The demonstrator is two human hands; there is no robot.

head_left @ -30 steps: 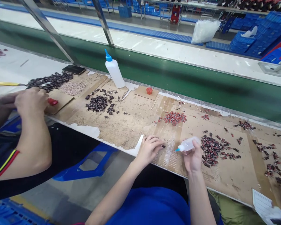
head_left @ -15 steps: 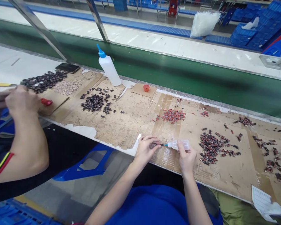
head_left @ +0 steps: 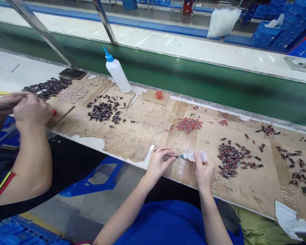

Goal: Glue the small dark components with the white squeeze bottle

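Near the front edge of the cardboard, my left hand (head_left: pixel 160 161) pinches a small dark part (head_left: pixel 176 156) between thumb and fingers. My right hand (head_left: pixel 204 170) is closed around a small translucent squeeze bottle (head_left: pixel 193 156), held almost level. Its thin blue-green tip points left and meets or nearly meets the dark part; I cannot tell which. Beyond my hands lies a pile of small red parts (head_left: pixel 189 125). To the right of my right hand is a heap of black-and-red parts (head_left: pixel 229 156), and a pile of black parts (head_left: pixel 101 111) lies to the left.
A tall white bottle with a blue nozzle (head_left: pixel 118 75) stands at the back, near a red cap (head_left: pixel 158 95). At left a co-worker's hands (head_left: pixel 30 109) work beside a phone (head_left: pixel 72 73). A green belt (head_left: pixel 168 73) runs behind the table. Torn paper (head_left: pixel 290 217) hangs at front right.
My hands keep nearly the same pose, with the bottle tip still at the dark part. At left, the co-worker's hands have shifted slightly to the right.
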